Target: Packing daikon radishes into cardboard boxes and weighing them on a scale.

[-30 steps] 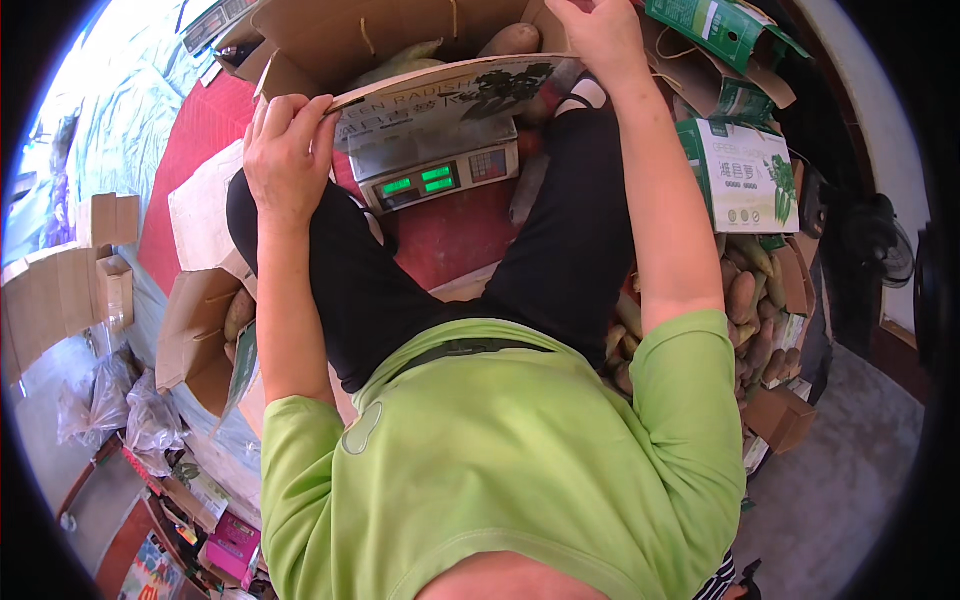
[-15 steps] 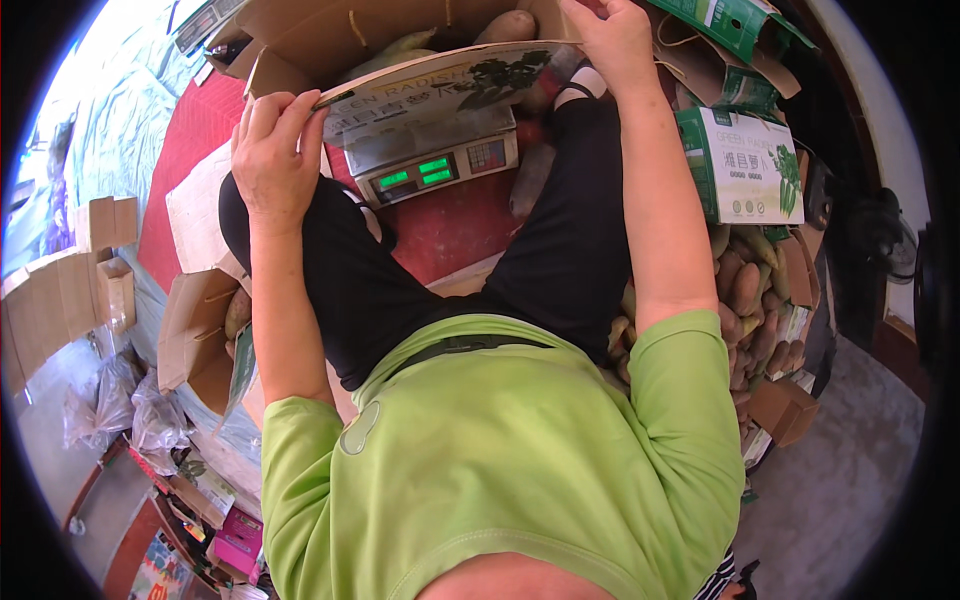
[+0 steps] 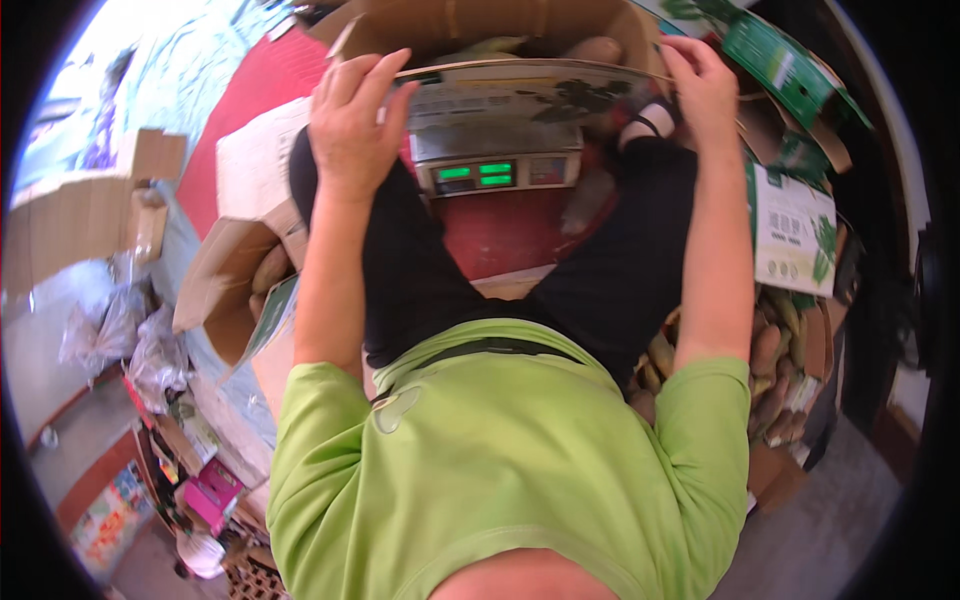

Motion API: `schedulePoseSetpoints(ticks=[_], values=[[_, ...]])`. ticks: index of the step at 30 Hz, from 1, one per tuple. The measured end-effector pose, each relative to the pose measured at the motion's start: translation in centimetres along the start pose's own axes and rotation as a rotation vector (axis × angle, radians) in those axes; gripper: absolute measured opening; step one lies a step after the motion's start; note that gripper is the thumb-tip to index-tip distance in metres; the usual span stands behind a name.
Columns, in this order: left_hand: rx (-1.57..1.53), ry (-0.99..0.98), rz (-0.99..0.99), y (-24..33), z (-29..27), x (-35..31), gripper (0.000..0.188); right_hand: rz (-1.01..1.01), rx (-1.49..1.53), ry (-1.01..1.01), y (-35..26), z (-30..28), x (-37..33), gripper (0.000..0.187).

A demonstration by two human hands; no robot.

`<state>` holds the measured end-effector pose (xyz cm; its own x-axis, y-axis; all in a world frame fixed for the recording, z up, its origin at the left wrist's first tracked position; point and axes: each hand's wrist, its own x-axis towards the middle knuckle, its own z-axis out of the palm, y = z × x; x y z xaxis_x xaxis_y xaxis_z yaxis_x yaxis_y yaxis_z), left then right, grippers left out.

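In front of me a cardboard box point(image 3: 480, 90) with a printed front panel sits on a digital scale point(image 3: 440, 152) with a lit green display. Inside it lie a few long root vegetables point(image 3: 595, 49), some brownish, one greener; the panel hides the rest. My left hand point(image 3: 352, 125) pinches the panel's left end between thumb and fingers. At the opposite end, my right hand point(image 3: 706, 88) has its fingers bent over the box's right corner. The scale stands on a red surface between my legs.
To my right are a heap of root vegetables point(image 3: 768, 350), a white-and-green printed box point(image 3: 793, 232) and a green box point(image 3: 780, 62). On my left lie an open carton with vegetables point(image 3: 222, 290), plastic bags point(image 3: 158, 350) and stacked cardboard point(image 3: 75, 225).
The view has shifted, so the scene sits further right and is blurred. Both hands stay on the box's front panel ends, and the box remains over the scale.
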<state>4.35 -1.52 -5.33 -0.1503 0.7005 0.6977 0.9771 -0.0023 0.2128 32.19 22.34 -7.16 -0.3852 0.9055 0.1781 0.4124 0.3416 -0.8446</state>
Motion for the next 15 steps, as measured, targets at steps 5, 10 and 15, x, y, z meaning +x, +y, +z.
schedulePoseSetpoints(ticks=[5,10,15], values=[[-0.12,0.222,-0.252,-1.5,-3.8,-1.8,0.032,-0.012,0.195,0.028,1.5,0.2,0.1,0.02],[-0.271,0.128,-0.75,-3.3,-7.6,-10.6,0.035,0.052,0.177,0.016,0.6,0.5,0.1,0.02],[0.446,-0.431,-0.599,-4.3,-9.2,-16.8,0.04,0.076,0.199,-0.028,0.5,0.4,0.0,0.021]])
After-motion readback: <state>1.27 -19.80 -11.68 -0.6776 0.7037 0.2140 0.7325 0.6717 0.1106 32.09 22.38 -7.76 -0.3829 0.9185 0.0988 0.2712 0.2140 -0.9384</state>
